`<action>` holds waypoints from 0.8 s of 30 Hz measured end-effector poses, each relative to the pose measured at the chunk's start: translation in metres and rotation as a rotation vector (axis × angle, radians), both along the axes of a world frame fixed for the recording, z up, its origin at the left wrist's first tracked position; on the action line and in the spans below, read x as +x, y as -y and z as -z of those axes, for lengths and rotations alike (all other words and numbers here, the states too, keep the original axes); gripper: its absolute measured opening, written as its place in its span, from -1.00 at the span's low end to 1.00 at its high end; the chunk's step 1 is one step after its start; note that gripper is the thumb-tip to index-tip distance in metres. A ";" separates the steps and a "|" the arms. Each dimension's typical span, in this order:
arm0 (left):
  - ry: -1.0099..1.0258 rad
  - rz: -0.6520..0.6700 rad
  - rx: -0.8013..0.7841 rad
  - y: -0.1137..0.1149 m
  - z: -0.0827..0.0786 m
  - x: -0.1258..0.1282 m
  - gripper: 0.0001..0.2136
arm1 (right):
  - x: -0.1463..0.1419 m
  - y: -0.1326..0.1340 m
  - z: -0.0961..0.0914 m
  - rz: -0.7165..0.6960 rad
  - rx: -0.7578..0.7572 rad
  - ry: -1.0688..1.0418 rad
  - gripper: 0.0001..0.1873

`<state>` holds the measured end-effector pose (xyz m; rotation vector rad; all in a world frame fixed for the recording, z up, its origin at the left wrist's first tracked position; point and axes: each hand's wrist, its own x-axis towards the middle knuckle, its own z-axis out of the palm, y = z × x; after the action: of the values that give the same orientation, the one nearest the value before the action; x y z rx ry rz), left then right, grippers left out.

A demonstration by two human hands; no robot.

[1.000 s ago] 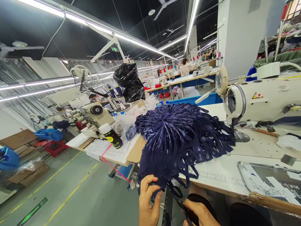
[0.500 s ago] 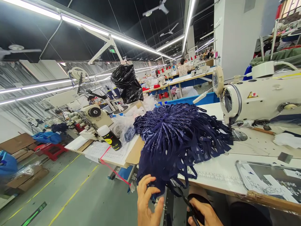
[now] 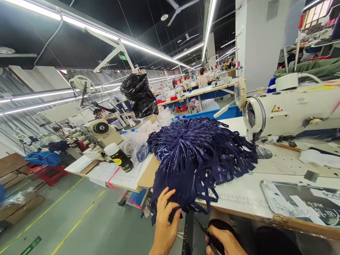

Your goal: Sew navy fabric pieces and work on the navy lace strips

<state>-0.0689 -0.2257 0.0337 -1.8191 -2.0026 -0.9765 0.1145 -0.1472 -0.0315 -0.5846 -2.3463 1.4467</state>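
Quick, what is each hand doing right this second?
Left hand: fingers pinched on a strip hanging from the navy strap bundle.
Right hand: closed around black scissors.

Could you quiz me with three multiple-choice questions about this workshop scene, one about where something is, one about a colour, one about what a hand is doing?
1. Where does the pile of straps lie?
A. On the floor
B. On the white table, hanging over its front edge
C. Inside the black bag

2. What colour are the straps?
A. Navy blue
B. Red
C. Yellow

3. What is the left hand doing?
A. Resting flat on the table
B. Hanging empty in the air
C. Pinching the end of a strap that hangs down

Answers:
1. B, the pile sits left of the sewing machine and spills over the edge.
2. A, every strap is dark blue.
3. C, thumb and fingers close on a strap end, while the right hand holds scissors.
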 end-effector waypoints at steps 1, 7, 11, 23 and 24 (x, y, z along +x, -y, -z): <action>-0.011 0.003 0.001 0.002 -0.002 0.001 -0.87 | -0.001 0.000 -0.004 -0.004 0.004 0.009 -0.70; -0.131 0.019 0.021 0.007 -0.007 0.007 -0.85 | -0.010 0.002 -0.007 0.007 0.012 -0.093 -0.63; -0.153 0.023 0.059 0.007 -0.006 0.008 -0.87 | -0.012 0.005 0.009 0.077 -0.025 -0.130 -0.53; -0.208 0.025 0.096 0.005 -0.007 0.012 -0.84 | -0.002 0.002 -0.010 -0.001 0.013 -0.026 -0.67; -0.221 0.027 0.102 0.005 -0.008 0.012 -0.83 | -0.001 0.002 -0.010 0.019 0.056 0.000 -0.68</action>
<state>-0.0571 -0.2305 0.0419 -1.8158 -1.7697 -0.8284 0.1135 -0.1491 -0.0215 -0.5904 -2.3667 1.3676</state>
